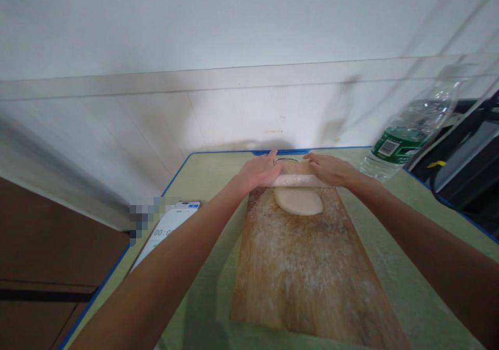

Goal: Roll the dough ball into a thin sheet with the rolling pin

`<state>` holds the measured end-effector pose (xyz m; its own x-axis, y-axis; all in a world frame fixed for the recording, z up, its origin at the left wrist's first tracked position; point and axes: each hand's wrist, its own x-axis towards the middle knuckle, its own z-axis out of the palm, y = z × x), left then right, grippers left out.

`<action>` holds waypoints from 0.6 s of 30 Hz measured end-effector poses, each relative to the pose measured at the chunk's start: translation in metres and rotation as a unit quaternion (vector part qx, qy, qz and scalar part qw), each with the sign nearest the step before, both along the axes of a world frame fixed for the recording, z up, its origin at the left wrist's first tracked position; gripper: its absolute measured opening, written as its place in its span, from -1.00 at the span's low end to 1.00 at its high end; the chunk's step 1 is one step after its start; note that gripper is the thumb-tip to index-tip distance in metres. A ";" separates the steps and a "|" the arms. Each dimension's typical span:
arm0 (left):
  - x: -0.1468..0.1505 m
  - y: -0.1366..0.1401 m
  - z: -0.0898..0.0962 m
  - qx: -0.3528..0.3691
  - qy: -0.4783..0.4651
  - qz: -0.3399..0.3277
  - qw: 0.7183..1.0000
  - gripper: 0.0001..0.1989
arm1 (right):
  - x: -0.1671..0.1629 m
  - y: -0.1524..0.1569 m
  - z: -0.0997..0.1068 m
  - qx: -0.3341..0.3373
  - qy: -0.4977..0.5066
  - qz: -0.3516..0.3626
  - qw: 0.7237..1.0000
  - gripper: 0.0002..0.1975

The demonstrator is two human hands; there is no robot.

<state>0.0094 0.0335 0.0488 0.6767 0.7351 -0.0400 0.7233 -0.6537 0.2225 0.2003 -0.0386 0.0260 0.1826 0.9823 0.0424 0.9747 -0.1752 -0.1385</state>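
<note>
A short, pale rolling pin (297, 181), white with flour, lies crosswise at the far end of a wooden board (288, 272). My left hand (262, 170) is closed over its left end. The right end is under my right hand (328, 169), with the fingers bent over it. Right against the near side of the pin, a flat oval piece of dough (299, 201) rests on the board, its far edge close to or under the pin. Flour is smeared over much of the wood.
The board lies on a light green table (216, 171) with a blue edge, against a white wall (234, 111). Left of my forearm is a phone (171, 225) showing a timer. A large water bottle (405, 137) with a green label stands at the right, near dark items (463, 163).
</note>
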 end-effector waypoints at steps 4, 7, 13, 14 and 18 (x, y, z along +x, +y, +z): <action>0.001 0.001 -0.002 0.032 -0.013 0.004 0.999 -0.49 | -0.007 -0.003 0.011 -0.038 -0.014 -0.042 0.998 -0.49; 0.001 0.002 -0.004 0.054 -0.015 0.009 0.998 -0.51 | -0.011 -0.004 0.016 -0.034 -0.032 -0.055 0.997 -0.52; 0.003 0.004 -0.004 0.089 -0.006 0.019 0.996 -0.55 | -0.012 -0.002 0.016 -0.005 -0.049 -0.066 0.997 -0.55; 0.003 0.005 -0.004 0.093 -0.004 0.021 0.995 -0.56 | -0.012 -0.001 0.015 0.000 -0.054 -0.068 0.996 -0.55; 0.005 0.005 -0.003 0.112 0.000 0.026 0.993 -0.60 | -0.011 0.002 0.015 0.014 -0.069 -0.068 0.995 -0.55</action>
